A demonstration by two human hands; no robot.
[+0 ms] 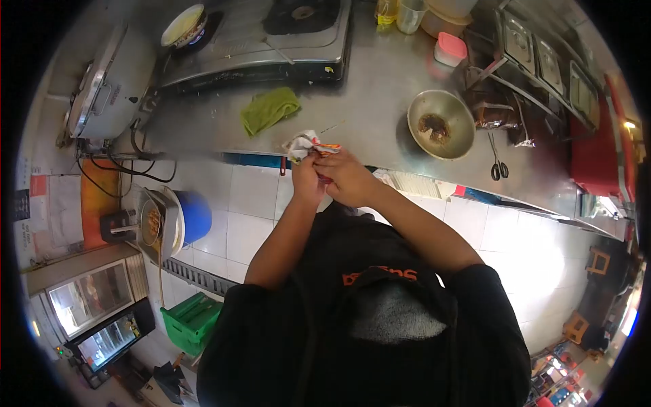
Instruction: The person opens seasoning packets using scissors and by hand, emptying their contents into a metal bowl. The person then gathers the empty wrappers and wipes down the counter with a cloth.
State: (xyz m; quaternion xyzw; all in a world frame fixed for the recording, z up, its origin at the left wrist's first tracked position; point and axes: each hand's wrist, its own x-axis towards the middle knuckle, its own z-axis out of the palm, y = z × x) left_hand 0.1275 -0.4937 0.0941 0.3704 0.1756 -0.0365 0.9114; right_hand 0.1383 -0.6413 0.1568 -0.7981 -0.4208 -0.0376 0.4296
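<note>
Just over the counter's front edge, both of my hands meet around a crumpled white-and-orange bundle [302, 145]; whether it is cloth or a packet I cannot make out. My left hand [308, 182] is closed on its lower part. My right hand [347, 178] lies against it from the other side, fingers bent over it. Something red shows between the palms, mostly hidden. Close by on the steel counter [359, 102] are a folded green cloth [270, 111] and a thin stick-like item [332, 127].
A gas stove [251, 51] at the back left carries an enamel pan [183, 27] over a blue flame. To the right are a metal bowl [441, 125] with dark residue, scissors [498, 157] and a pink-lidded tub [450, 49]. A blue bucket [195, 217] and green crate [192, 322] stand left.
</note>
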